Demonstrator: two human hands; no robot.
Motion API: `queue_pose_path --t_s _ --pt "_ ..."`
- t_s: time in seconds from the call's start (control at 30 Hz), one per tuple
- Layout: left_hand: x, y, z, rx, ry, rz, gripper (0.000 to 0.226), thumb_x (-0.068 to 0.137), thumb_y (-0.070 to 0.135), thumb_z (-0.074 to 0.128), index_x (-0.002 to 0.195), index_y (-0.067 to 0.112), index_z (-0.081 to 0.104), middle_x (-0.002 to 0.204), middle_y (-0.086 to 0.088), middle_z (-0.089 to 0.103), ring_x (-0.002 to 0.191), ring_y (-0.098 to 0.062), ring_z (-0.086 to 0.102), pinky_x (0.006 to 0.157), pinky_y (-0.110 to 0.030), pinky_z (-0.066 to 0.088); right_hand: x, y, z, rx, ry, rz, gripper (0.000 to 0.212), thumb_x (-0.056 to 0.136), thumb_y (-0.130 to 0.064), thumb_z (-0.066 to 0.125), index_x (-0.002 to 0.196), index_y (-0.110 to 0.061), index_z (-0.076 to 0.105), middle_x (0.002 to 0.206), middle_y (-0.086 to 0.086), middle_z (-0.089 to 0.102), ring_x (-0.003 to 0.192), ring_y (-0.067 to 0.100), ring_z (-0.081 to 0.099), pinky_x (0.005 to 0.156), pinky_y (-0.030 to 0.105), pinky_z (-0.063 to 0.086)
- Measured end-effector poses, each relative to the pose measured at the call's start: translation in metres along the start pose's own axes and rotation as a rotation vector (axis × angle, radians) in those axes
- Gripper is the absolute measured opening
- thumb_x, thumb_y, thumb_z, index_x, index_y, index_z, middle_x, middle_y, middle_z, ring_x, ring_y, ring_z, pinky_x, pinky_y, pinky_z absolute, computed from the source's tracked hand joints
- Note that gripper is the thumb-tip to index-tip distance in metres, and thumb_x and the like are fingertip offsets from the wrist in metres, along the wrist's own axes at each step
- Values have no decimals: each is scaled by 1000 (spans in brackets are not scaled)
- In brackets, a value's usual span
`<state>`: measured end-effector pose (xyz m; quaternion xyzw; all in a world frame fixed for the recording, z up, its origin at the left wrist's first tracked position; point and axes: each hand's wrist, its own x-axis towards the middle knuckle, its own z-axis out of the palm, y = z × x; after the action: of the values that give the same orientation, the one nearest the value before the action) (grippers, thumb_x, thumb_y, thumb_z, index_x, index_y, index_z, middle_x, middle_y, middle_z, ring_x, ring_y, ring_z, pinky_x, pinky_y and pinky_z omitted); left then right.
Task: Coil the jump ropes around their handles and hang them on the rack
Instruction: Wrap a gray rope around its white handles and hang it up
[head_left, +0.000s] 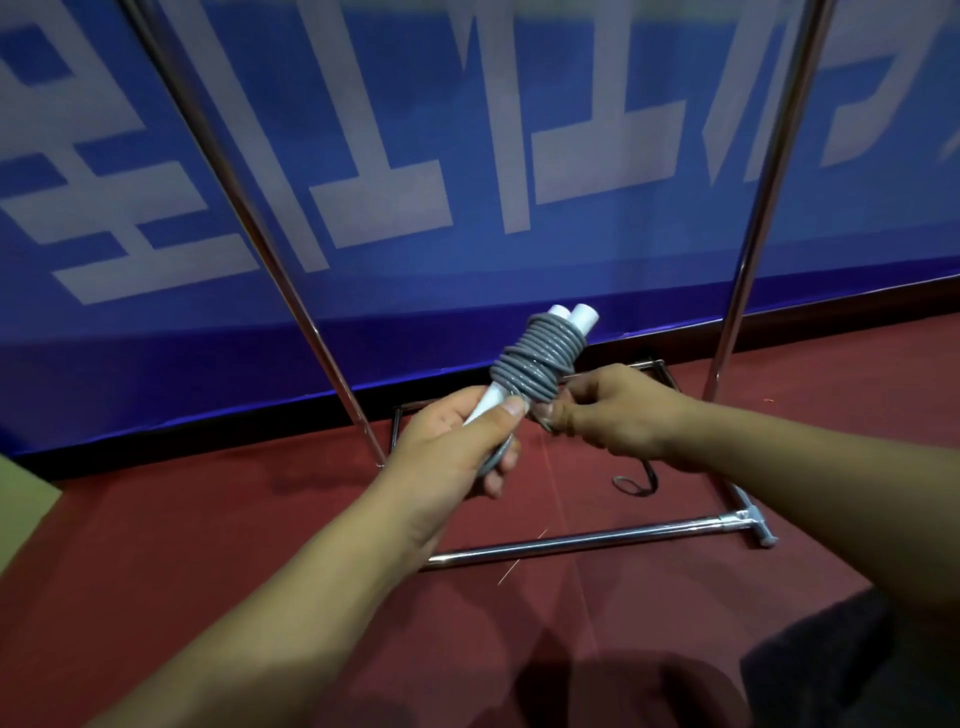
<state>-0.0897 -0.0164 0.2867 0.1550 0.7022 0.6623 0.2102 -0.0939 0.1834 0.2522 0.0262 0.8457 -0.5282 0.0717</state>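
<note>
A grey jump rope is wound in several turns around its two white handles, which lie side by side and tilt up to the right. My left hand grips the lower end of the handles, thumb on top. My right hand pinches the rope's loose end just right of the coil's lower edge. The chrome rack's two uprights rise on either side, and its base bar lies on the floor below my hands. The rack's top rail is out of frame.
A blue banner with large white characters stands behind the rack. The floor is dark red. A small dark cord loop lies on the floor under my right wrist. A dark shape fills the bottom right corner.
</note>
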Motion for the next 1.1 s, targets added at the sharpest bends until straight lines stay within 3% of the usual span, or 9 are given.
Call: queue_pose_path --t_s 0.1,0.2,0.37,0.63,0.83,0.97,1.1 --pt "4 -1 3 -49 62 -11 14 100 21 54 93 13 64 59 0 50 45 -7 40 47 -20 37 -5 -5 3 -9 1 27 42 93 -49 62 69 -15 67 49 -11 53 46 6 43 43 18 35" --pt "7 -4 2 -44 110 -10 14 100 21 55 96 11 63 59 -2 50 45 -9 40 48 -22 38 -11 -7 8 135 -96 157 35 101 -39 56 78 -14 65 60 -2 55 48 8 41 46 22 34" --pt "10 -9 -2 -9 185 1 15 100 22 56 99 8 63 60 -2 53 47 -12 42 52 -25 39 -16 -15 9 280 -91 283 24 104 -25 51 84 -12 54 75 5 55 47 8 38 42 20 24" --pt "9 -14 -11 94 290 -8 19 99 26 59 90 9 64 59 -1 57 47 -12 45 50 -24 41 -22 -21 14 230 -159 161 39 99 -41 56 71 -14 53 55 -3 52 46 8 37 43 20 28" --pt "8 -13 -16 112 318 -24 22 99 27 59 84 11 62 59 -1 56 46 -13 45 47 -23 41 -25 -23 13 150 -197 25 21 85 -28 77 76 -16 63 58 -5 49 51 7 42 50 22 34" --pt "8 -15 -17 127 313 -31 22 99 27 59 84 11 61 59 -1 57 47 -13 45 49 -24 41 -24 -18 13 50 -180 -9 18 93 -27 70 78 -18 65 59 -9 54 55 7 47 55 24 40" --pt "9 -15 -17 142 319 -18 23 99 27 58 83 11 62 59 -1 57 47 -13 45 50 -24 41 -21 -20 16 -41 -87 12 31 102 -29 55 76 -19 68 68 -10 63 61 3 52 60 17 44"
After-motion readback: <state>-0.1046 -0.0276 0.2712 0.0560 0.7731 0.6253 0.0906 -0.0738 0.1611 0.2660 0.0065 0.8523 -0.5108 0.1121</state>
